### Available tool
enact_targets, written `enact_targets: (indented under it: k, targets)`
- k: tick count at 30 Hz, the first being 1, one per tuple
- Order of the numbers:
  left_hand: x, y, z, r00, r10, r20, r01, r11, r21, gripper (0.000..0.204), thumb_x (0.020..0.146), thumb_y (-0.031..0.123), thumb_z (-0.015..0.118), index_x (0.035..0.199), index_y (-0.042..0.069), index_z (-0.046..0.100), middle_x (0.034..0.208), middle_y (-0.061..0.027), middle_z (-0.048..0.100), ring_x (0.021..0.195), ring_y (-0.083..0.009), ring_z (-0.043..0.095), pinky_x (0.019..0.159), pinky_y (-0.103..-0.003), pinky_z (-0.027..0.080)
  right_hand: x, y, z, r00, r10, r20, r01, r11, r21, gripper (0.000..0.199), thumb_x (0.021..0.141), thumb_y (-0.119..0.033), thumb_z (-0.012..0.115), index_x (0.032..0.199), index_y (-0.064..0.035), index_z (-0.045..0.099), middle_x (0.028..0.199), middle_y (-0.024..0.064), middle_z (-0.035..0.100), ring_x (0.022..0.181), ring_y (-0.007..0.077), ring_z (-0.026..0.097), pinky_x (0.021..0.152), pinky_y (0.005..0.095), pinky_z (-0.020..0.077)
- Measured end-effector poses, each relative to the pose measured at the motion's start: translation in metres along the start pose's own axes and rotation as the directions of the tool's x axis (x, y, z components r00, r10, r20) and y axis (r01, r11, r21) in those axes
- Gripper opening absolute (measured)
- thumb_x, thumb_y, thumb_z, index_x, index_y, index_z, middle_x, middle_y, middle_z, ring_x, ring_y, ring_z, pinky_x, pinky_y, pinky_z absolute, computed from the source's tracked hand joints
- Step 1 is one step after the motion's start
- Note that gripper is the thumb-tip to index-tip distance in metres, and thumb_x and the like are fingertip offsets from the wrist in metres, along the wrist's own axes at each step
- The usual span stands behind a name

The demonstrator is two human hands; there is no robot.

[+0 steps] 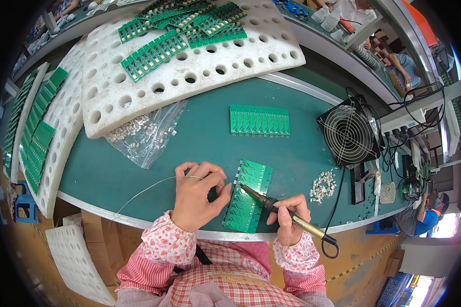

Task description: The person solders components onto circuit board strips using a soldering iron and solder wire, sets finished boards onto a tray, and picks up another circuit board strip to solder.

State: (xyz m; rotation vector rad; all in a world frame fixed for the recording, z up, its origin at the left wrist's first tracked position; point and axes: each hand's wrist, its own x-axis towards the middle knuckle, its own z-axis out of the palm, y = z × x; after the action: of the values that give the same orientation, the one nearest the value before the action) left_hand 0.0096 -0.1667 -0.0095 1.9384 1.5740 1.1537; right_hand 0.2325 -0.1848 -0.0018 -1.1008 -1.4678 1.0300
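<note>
1. My right hand (288, 217) is closed around one soldering iron (287, 215), held like a pen, its dark tapered tip resting on the panel just left of it.
2. My left hand (197, 194) is curled, fingertips pinching one thin strand of solder wire (143, 192), which trails away to the left in a shiny, springy arc.
3. One green circuit board panel (247, 197) lies between my hands near the table edge: flat, ribbed into narrow strips, with small metal pins along its left side.
4. A second green panel (259, 121) lies farther off, well apart, rectangular and also scored into strips.
5. One clear plastic bag (148, 134) of small pale connectors sits far left; one loose pile of connectors (323, 185) sits to the right.
6. Two white foam trays (189, 66), punched with round holes, carry many more green boards; I cannot count those.
7. One small black fan (349, 134) with a round wire grille stands at the right.
8. The table mat (205, 148) is smooth teal.
</note>
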Motion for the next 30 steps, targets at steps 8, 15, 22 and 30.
enact_targets:
  k: [8,15,22,30]
  targets:
    - [0.001,0.0024,0.0003,1.0,0.0,0.004,0.0,1.0,0.023,0.015,0.075,0.007,0.073,0.072,0.009,0.058,0.085,0.0017,0.06,0.079,-0.0173,0.057,0.091,-0.04,0.033,0.0,0.0007,-0.001,1.0,-0.028,0.006,0.028,1.0,-0.003,0.01,0.09,-0.005,0.058,0.09,0.0039,0.055,0.065,0.0092,0.063,0.051,0.0116,0.06,0.048,0.0243,0.0481]
    - [-0.0001,0.0014,0.0007,1.0,-0.03,-0.001,0.03,1.0,0.0,0.019,0.074,0.006,0.073,0.067,0.008,0.056,0.091,-0.0006,0.063,0.087,-0.0186,0.059,0.092,-0.039,0.034,-0.0023,-0.0019,-0.001,0.992,0.079,-0.095,-0.074,0.996,0.052,0.018,0.091,-0.014,0.058,0.092,0.0035,0.055,0.065,0.01,0.063,0.052,0.0114,0.06,0.049,0.0246,0.0476]
    - [0.0025,0.0022,0.0023,0.999,0.046,-0.01,-0.046,0.999,0.018,0.013,0.076,0.009,0.073,0.076,0.01,0.06,0.084,0.0037,0.059,0.073,-0.0152,0.057,0.09,-0.04,0.034,0.001,-0.0034,-0.0015,0.993,0.109,-0.04,-0.108,0.993,0.043,0.018,0.092,-0.015,0.058,0.093,0.003,0.055,0.064,0.0095,0.063,0.053,0.0114,0.06,0.049,0.0242,0.0475]
    - [0.002,0.0013,0.0034,0.999,0.04,0.006,-0.04,0.998,0.046,0.013,0.078,0.009,0.073,0.077,0.01,0.06,0.083,0.003,0.057,0.071,-0.0156,0.056,0.09,-0.04,0.034,0.0029,-0.0028,-0.0017,0.996,0.093,-0.007,-0.092,0.995,0.046,0.017,0.092,-0.013,0.058,0.094,0.0032,0.055,0.065,0.0092,0.063,0.053,0.0116,0.06,0.049,0.0243,0.0476]
